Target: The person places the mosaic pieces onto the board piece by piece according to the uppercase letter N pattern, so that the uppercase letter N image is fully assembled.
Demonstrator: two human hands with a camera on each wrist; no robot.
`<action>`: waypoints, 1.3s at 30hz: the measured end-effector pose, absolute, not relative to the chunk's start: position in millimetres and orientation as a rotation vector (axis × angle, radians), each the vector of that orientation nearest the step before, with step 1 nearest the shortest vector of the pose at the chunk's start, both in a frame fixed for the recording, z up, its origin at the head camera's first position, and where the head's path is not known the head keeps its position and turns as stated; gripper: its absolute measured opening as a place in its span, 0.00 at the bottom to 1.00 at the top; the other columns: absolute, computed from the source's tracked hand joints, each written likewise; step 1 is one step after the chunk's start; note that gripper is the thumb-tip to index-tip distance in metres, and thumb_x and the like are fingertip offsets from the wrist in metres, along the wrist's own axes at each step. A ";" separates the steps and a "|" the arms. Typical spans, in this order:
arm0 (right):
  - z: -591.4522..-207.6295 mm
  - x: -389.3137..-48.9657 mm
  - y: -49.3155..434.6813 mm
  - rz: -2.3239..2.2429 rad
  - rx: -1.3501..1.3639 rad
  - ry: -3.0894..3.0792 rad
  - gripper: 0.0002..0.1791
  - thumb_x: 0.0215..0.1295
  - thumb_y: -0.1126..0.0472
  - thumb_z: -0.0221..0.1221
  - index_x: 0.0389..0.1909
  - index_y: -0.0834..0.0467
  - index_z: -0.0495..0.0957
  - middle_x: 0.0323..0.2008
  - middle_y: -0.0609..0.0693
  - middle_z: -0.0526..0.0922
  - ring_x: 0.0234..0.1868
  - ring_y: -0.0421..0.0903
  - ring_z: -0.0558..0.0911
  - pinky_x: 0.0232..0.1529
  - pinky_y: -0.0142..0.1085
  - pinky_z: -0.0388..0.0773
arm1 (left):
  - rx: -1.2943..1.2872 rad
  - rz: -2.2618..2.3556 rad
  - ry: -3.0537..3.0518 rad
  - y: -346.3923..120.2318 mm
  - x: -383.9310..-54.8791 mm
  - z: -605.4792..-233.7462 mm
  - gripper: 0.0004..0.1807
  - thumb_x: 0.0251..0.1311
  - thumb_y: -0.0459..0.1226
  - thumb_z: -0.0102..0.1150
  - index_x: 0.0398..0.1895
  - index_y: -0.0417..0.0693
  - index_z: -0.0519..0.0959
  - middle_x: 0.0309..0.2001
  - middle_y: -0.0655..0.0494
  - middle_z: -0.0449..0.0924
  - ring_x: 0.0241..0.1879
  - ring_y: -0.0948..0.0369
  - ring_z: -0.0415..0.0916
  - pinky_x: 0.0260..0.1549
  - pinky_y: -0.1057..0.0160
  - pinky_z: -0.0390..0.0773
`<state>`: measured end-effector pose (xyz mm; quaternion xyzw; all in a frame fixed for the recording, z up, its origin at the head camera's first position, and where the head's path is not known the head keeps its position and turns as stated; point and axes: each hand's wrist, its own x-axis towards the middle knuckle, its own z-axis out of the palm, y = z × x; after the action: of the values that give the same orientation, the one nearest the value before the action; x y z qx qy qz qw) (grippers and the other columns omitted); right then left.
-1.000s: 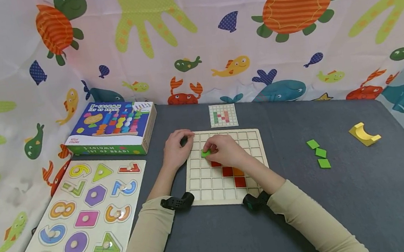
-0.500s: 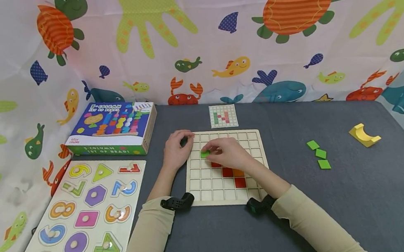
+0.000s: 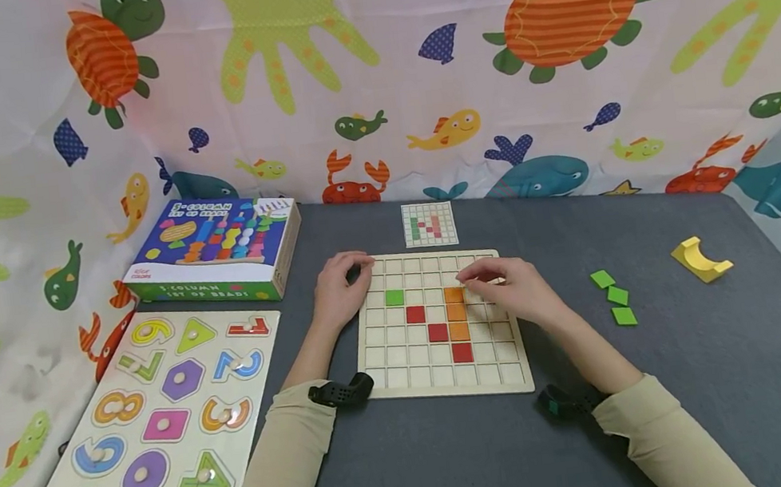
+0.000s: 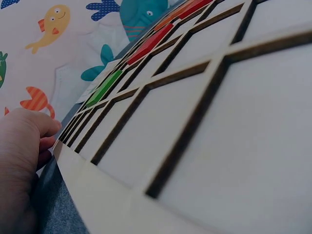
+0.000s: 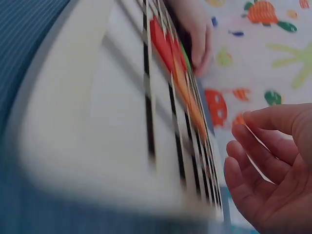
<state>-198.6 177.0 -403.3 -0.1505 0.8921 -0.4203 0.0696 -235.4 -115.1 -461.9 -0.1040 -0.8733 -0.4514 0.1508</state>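
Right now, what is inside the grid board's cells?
One green tile, three red tiles and three orange tiles show; whatever the right hand covers in the head view cannot be seen.

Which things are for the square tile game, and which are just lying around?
For the game, it seems:
wooden board
red tiles
orange tiles
green tile on the board
loose green tiles
pattern card

Probably just lying around:
bead box
number puzzle
yellow block
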 end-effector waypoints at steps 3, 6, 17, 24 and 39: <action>-406.2 -194.6 205.5 -1.217 -0.402 2.757 0.14 0.69 0.53 0.59 0.50 0.55 0.83 0.48 0.51 0.83 0.47 0.50 0.80 0.44 0.43 0.76 | -0.305 -1.298 -2.507 -115.1 -236.2 -462.5 0.10 0.66 0.37 0.59 0.45 0.46 0.85 0.51 0.50 0.80 0.54 0.52 0.73 0.57 0.49 0.68; -408.3 -189.7 235.8 -1.166 -0.351 2.833 0.15 0.70 0.52 0.58 0.50 0.55 0.83 0.49 0.53 0.83 0.48 0.51 0.81 0.45 0.45 0.76 | -0.301 -1.298 -2.507 -115.0 -236.6 -463.0 0.10 0.66 0.38 0.59 0.45 0.46 0.85 0.51 0.50 0.80 0.54 0.52 0.73 0.57 0.49 0.68; -401.8 -176.9 320.6 -0.936 -0.142 3.012 0.17 0.70 0.54 0.57 0.51 0.62 0.80 0.46 0.63 0.82 0.46 0.57 0.79 0.35 0.38 0.74 | -0.284 -1.293 -2.503 -116.3 -235.2 -461.9 0.10 0.65 0.37 0.59 0.45 0.46 0.85 0.50 0.50 0.80 0.53 0.52 0.74 0.55 0.49 0.70; -408.6 -179.5 336.4 -0.788 -0.118 3.042 0.19 0.65 0.57 0.63 0.50 0.66 0.79 0.42 0.64 0.82 0.39 0.56 0.78 0.29 0.35 0.73 | -0.298 -1.305 -2.507 -115.4 -234.4 -460.4 0.10 0.66 0.38 0.59 0.45 0.45 0.85 0.50 0.49 0.80 0.53 0.51 0.74 0.55 0.49 0.70; -403.9 -176.7 317.3 -0.862 -0.141 3.089 0.19 0.63 0.56 0.65 0.50 0.63 0.78 0.43 0.63 0.83 0.43 0.58 0.82 0.35 0.40 0.74 | -0.291 -1.304 -2.511 -115.0 -234.8 -460.7 0.10 0.66 0.37 0.59 0.45 0.45 0.85 0.50 0.50 0.80 0.53 0.52 0.73 0.56 0.50 0.69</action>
<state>-176.7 317.3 -403.9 -0.0440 0.9617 -0.2685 -0.0342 -234.8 -115.0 -460.7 -0.1012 -0.8731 -0.4534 0.1479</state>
